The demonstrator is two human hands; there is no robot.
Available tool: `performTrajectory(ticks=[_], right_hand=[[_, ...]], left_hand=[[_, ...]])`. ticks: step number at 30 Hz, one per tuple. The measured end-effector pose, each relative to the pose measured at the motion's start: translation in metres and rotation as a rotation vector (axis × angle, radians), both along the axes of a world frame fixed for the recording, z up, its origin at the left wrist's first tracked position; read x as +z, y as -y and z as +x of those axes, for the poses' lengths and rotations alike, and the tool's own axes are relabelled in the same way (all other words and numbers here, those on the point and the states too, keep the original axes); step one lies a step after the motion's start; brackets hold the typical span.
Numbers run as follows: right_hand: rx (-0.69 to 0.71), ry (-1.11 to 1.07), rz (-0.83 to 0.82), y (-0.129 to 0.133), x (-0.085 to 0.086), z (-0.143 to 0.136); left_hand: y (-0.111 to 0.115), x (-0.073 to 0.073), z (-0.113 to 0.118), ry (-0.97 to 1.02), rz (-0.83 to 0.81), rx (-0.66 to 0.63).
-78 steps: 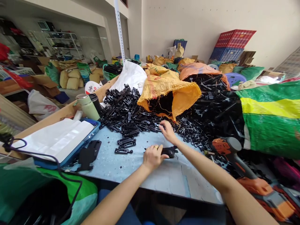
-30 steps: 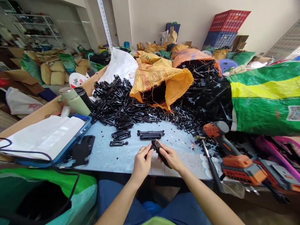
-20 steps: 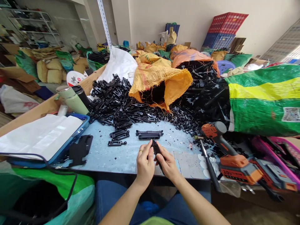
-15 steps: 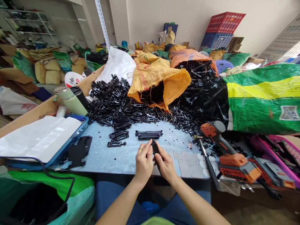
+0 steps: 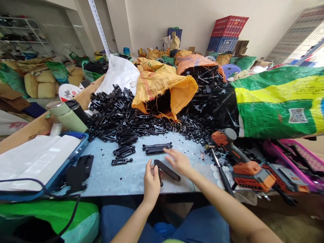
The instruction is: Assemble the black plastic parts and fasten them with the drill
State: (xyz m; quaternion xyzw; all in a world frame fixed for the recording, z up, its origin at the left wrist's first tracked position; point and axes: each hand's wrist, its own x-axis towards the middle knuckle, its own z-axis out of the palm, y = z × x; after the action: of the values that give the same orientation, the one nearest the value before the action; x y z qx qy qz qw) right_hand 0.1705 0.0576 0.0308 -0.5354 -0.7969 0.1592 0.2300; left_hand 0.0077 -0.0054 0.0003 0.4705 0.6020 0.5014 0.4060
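My left hand (image 5: 152,182) is closed around a black plastic hinged arm (image 5: 168,170) near the front edge of the blue work surface (image 5: 101,175). One flat link of it slants out to the right, and a shorter piece points down beside my thumb. My right hand (image 5: 180,162) is off that part, fingers stretched toward a pair of black assembled arms (image 5: 157,148) lying side by side; whether the fingertips touch them I cannot tell. Left of these lie several small black links (image 5: 124,152). Behind them is a large heap of black links (image 5: 118,114).
Loose screws (image 5: 187,126) spread before an open orange sack (image 5: 164,87). At right lie a hammer (image 5: 222,172), a cordless drill (image 5: 243,158) and a pink basket (image 5: 301,175). A blue tray (image 5: 50,182) with white sheets and a green flask (image 5: 67,116) stand left.
My right hand has let go of the black arm and moved up and right, fingers extended. The arm has swung apart in my left hand, which has moved slightly down. The view has shifted right.
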Motion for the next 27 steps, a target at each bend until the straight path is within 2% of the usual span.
performTrajectory(ticks=[2,3,6,8,11,14,21,24,27], right_hand=[[-0.248,0.240,0.146,-0.042,0.014,0.033],[-0.374,0.367,0.192,-0.064,0.020,0.050],[-0.679,0.723,0.169,-0.124,0.034,0.094],[-0.765,0.836,0.079,-0.153,0.038,0.112],[-0.760,0.838,0.015,-0.172,0.040,0.123],[-0.727,0.823,0.036,-0.167,0.040,0.128],[-0.644,0.800,0.119,-0.123,0.044,0.141],[-0.622,0.778,0.128,-0.106,0.060,0.135],[-0.503,0.632,0.246,-0.072,0.084,0.113]], left_hand=[[0.008,-0.007,-0.006,-0.026,-0.062,-0.039],[0.011,-0.008,-0.009,-0.100,-0.055,-0.046],[0.013,0.003,-0.014,-0.494,0.121,-0.091],[0.008,0.014,-0.013,-0.759,0.286,-0.256],[-0.003,0.024,-0.008,-0.982,0.387,-0.575],[-0.008,0.025,-0.010,-1.059,0.365,-0.665],[-0.008,0.017,-0.014,-0.968,0.268,-0.607],[-0.011,0.014,-0.008,-0.842,0.274,-0.578],[-0.018,0.019,-0.003,-0.566,0.241,-0.472]])
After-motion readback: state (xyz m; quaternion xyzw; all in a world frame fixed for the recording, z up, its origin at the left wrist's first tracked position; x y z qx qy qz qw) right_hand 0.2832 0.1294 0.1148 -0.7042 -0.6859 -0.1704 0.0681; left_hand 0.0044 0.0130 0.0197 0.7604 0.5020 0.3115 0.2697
